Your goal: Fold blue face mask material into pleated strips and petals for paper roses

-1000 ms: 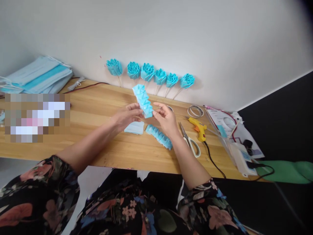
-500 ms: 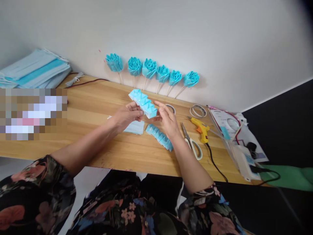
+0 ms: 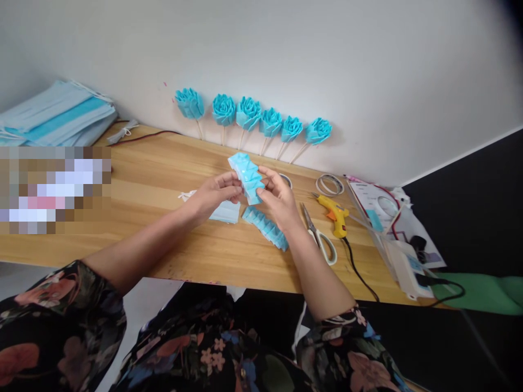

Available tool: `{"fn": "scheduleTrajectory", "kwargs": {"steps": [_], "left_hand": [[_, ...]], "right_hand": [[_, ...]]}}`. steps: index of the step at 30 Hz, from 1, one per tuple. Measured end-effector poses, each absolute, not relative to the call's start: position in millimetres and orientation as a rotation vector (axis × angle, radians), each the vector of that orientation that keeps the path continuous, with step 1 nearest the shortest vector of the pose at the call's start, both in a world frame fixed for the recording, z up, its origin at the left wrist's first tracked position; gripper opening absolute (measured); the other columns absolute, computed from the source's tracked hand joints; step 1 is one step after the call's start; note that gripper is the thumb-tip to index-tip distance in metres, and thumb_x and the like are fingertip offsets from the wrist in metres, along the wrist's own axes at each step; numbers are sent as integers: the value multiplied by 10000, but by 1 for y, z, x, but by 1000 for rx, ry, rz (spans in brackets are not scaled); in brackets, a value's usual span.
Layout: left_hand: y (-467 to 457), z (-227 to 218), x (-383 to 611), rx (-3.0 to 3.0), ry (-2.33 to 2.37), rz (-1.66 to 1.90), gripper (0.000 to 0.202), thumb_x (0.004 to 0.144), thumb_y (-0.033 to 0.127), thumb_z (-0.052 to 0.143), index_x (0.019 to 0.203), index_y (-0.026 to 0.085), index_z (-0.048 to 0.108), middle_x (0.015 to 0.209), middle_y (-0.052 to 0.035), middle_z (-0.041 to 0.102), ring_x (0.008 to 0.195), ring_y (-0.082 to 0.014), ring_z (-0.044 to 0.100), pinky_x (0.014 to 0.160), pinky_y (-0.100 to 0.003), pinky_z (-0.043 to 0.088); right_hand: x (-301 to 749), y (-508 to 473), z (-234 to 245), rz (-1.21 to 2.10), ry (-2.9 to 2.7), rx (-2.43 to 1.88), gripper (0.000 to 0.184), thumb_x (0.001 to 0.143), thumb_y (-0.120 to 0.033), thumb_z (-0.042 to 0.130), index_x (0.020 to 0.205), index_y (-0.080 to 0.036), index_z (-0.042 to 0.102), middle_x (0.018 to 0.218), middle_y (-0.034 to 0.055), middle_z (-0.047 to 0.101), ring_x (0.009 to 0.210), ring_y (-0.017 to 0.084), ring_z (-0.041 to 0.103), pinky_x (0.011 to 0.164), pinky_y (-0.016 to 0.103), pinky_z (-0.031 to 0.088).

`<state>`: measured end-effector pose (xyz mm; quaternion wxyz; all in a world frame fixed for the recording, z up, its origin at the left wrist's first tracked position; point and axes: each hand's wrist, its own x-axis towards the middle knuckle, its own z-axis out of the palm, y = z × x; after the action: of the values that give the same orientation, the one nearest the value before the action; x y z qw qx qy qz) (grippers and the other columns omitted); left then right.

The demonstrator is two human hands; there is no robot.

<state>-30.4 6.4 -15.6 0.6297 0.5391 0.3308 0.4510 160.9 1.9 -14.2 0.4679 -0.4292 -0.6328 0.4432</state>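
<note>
Both hands hold a pale blue folded strip (image 3: 246, 175) of zigzag pleats above the wooden table (image 3: 163, 228). My left hand (image 3: 214, 195) pinches its near left edge with thumb and fingers. On the strip's right side, my right hand (image 3: 278, 198) has its fingers closed around it. A second pleated blue strip (image 3: 267, 228) lies on the table just under my right wrist. Flat blue folded pieces (image 3: 224, 212) lie under my left hand.
Several blue mask roses on sticks (image 3: 249, 117) lean against the wall. Scissors (image 3: 321, 237), a yellow glue gun (image 3: 333, 215), tape rolls (image 3: 329, 185) and a plastic box (image 3: 388, 228) sit to the right. Blue face masks (image 3: 53, 117) are stacked far left.
The pleated strip has been turned more upright and drawn in between both hands. My right hand has closed on it from an open pose.
</note>
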Motion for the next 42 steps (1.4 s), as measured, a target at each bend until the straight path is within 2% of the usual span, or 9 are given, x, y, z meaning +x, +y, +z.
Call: {"fn": "scheduleTrajectory", "kwargs": {"steps": [4,10,17,22,26,29,34,39,42], "left_hand": [[5,-14,-28,1248,725,1036,222,798,254,711,1001,178,670,909,-33,708,810,-158,628,758,-297,474],[7,-18,-27,1203,719,1057,304,732,180,745,1020,167,649,918,-32,725,801,-160,642,737,-292,479],[6,-16,-27,1201,726,1032,365,732,165,747,1077,167,625,942,-38,726,830,-162,653,778,-302,490],[6,-19,-27,1214,745,1070,260,751,207,744,995,173,658,878,-27,711,770,-145,625,742,-285,475],[7,-21,-29,1206,779,1123,230,849,304,676,1037,172,688,975,-54,712,874,-170,632,804,-305,477],[9,-23,-30,1158,794,1161,232,862,324,671,1032,169,698,966,-62,717,864,-172,632,813,-315,479],[11,-25,-29,1059,774,1207,162,819,255,714,958,174,698,863,-31,704,742,-136,615,760,-296,477],[8,-23,-28,1096,724,1175,204,803,252,744,985,168,702,828,-17,685,701,-120,598,727,-277,474],[5,-19,-26,1118,727,1131,224,825,292,730,1009,168,701,807,-18,673,721,-133,603,739,-286,480]], "right_hand": [[159,2,-18,1050,-1566,-1066,477,832,-381,632,1292,-293,538,891,12,611,828,189,597,752,363,544],[156,-3,-14,1114,-1557,-1018,448,824,-348,646,1260,-293,558,869,5,595,803,181,590,743,358,535],[157,0,-16,1119,-1563,-1040,479,804,-386,670,1259,-274,571,869,1,610,794,170,593,716,327,518],[157,2,-21,1093,-1552,-1077,415,796,-323,639,1205,-270,596,932,13,647,826,174,606,746,328,520],[157,1,-21,1122,-1535,-1055,397,804,-304,630,1197,-274,591,928,8,655,828,171,613,745,321,525],[157,0,-21,1131,-1562,-1065,401,813,-326,627,1209,-275,591,909,3,639,819,166,604,728,311,523],[157,-4,-16,1153,-1572,-1079,340,859,-434,620,1158,-272,637,903,11,646,830,170,608,753,326,535],[156,-3,-13,1129,-1522,-1077,430,831,-468,667,1220,-288,629,1073,43,687,996,205,635,856,365,556],[156,-2,-14,1136,-1502,-1065,481,807,-446,682,1257,-292,608,1076,40,693,995,213,643,853,375,569]]}}
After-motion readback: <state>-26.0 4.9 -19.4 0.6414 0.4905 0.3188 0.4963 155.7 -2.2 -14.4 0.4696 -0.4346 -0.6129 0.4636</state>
